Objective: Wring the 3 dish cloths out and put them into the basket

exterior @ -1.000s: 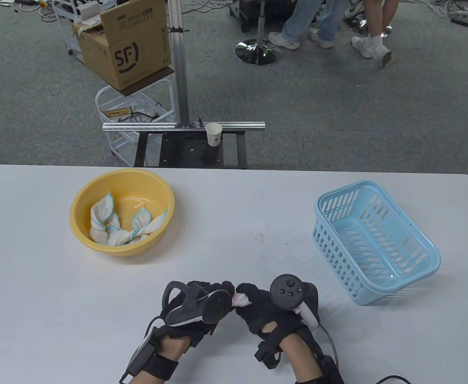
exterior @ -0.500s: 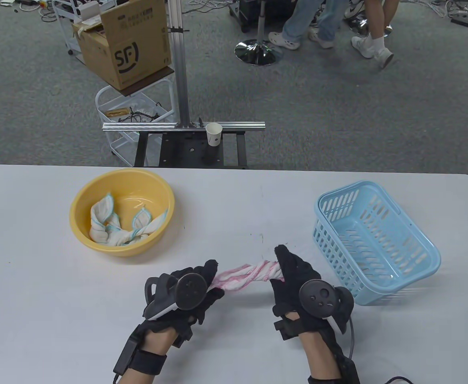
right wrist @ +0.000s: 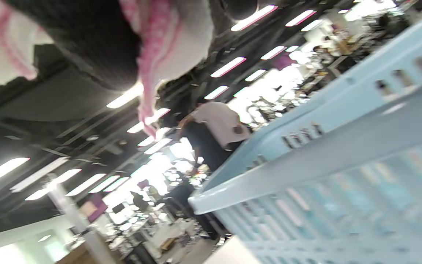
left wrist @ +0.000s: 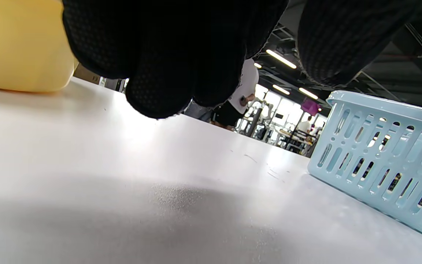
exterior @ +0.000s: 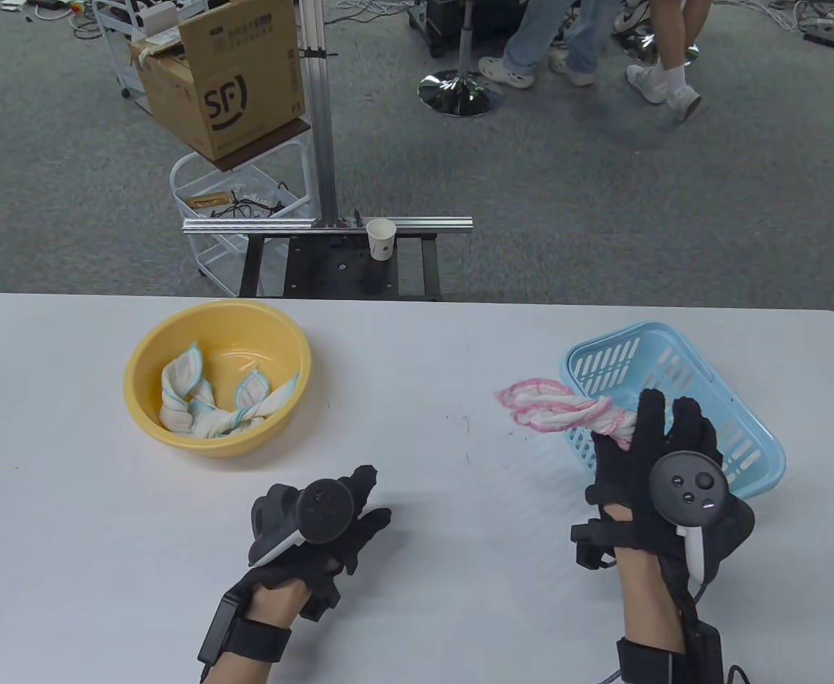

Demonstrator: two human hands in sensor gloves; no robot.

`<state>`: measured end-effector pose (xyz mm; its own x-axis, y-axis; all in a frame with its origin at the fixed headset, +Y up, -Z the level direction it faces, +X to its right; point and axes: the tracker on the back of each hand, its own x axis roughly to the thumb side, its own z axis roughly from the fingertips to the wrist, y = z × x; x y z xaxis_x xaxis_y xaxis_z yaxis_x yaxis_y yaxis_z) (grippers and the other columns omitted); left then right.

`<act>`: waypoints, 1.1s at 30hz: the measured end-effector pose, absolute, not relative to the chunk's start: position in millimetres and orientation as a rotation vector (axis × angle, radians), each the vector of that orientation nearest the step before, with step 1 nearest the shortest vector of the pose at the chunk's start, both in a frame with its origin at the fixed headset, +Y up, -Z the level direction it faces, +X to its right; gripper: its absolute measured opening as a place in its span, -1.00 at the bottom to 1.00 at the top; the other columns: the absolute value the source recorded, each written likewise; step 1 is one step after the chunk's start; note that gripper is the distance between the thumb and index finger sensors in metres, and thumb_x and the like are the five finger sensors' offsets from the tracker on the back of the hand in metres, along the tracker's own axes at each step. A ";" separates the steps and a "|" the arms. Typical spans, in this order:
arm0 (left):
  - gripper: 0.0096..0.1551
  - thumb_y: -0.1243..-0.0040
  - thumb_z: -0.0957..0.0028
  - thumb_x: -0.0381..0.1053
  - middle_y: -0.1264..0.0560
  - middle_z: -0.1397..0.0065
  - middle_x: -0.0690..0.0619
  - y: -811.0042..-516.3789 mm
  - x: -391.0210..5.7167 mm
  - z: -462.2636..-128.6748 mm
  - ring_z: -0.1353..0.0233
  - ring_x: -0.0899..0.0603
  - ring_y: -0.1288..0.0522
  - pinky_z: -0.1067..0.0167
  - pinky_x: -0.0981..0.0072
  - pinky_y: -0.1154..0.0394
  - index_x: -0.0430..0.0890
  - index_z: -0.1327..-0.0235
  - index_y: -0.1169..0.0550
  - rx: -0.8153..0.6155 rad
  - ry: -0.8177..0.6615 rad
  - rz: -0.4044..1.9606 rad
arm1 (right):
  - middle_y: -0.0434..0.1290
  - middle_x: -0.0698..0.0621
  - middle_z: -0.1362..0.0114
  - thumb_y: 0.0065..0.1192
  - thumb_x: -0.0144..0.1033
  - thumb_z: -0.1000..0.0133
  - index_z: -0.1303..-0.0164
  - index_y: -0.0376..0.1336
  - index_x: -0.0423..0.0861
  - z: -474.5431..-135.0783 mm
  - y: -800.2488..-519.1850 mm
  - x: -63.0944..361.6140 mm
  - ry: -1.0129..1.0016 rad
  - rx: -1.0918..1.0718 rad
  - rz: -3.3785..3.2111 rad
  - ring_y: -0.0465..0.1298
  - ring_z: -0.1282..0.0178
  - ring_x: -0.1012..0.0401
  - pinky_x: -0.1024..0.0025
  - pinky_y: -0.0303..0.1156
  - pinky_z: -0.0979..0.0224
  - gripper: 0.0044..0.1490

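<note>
My right hand (exterior: 645, 434) grips one end of a twisted pink-and-white dish cloth (exterior: 556, 411) and holds it in the air over the near left rim of the light blue basket (exterior: 716, 399); the cloth's free end sticks out to the left. In the right wrist view the cloth (right wrist: 167, 44) hangs beside my glove above the basket's rim (right wrist: 306, 154). My left hand (exterior: 356, 502) hovers low over the table's front, fingers relaxed and holding nothing. Two twisted white cloths with blue edging (exterior: 210, 406) lie in the yellow bowl (exterior: 174, 335).
The white table (exterior: 417, 570) ends at its far edge just behind the bowl and basket. Beyond it stand a metal frame with a paper cup (exterior: 381, 239), a cardboard box (exterior: 224, 78) and people's legs (exterior: 588, 43) on the carpet.
Both hands were wringing the pink cloth at the table's front. The left hand has let go and stayed back; the right hand has carried the cloth up and right to the basket.
</note>
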<state>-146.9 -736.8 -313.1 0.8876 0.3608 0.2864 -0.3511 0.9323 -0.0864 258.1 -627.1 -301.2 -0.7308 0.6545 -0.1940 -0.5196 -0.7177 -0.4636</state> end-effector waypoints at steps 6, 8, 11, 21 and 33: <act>-0.14 -0.34 0.07 0.32 -0.62 -0.19 0.14 -741.0 -144.9 -314.8 -0.04 -0.14 -0.71 -0.14 -0.08 -0.56 -0.05 -0.41 -0.36 -0.064 -0.306 0.381 | -0.28 -0.21 -0.71 0.30 0.19 -0.17 -0.64 -0.13 -0.12 -305.6 -640.7 291.9 -0.398 -0.719 2.343 -0.34 -0.69 -0.22 -0.43 -0.45 -0.55 0.08; -0.15 -0.33 0.07 0.32 -0.62 -0.19 0.14 -741.2 -144.2 -314.8 -0.04 -0.14 -0.71 -0.14 -0.08 -0.56 -0.05 -0.41 -0.36 -0.067 -0.308 0.382 | -0.30 -0.21 -0.71 0.29 0.20 -0.17 -0.64 -0.17 -0.13 -305.8 -647.2 300.3 -0.340 -0.788 2.346 -0.35 -0.69 -0.22 -0.43 -0.45 -0.55 0.11; -0.16 -0.33 0.06 0.32 -0.62 -0.18 0.14 -741.5 -144.8 -314.9 -0.04 -0.14 -0.71 -0.13 -0.08 -0.57 -0.05 -0.40 -0.37 -0.069 -0.306 0.390 | -0.30 -0.20 -0.72 0.27 0.24 -0.16 -0.63 -0.20 -0.17 -304.0 -654.6 307.8 -0.291 -0.840 2.365 -0.36 -0.70 -0.21 -0.42 -0.46 -0.55 0.15; -0.17 -0.31 0.05 0.33 -0.62 -0.19 0.13 -741.5 -146.7 -314.5 -0.04 -0.14 -0.72 -0.14 -0.08 -0.57 -0.05 -0.40 -0.38 -0.073 -0.291 0.391 | -0.26 -0.21 -0.72 0.26 0.24 -0.16 -0.63 -0.13 -0.15 -302.8 -654.2 294.5 -0.303 -0.729 2.444 -0.31 -0.70 -0.23 -0.43 -0.42 -0.56 0.10; -0.06 -0.27 0.10 0.40 -0.49 -0.42 0.14 -738.3 -165.9 -312.9 -0.29 -0.17 -0.63 -0.23 -0.11 -0.51 0.04 -0.51 -0.29 -0.004 -0.202 0.396 | -0.15 -0.22 -0.71 0.24 0.28 -0.16 -0.63 -0.07 -0.12 -314.8 -642.7 213.4 -0.457 -0.278 2.614 -0.15 -0.69 -0.26 -0.46 -0.25 -0.55 0.06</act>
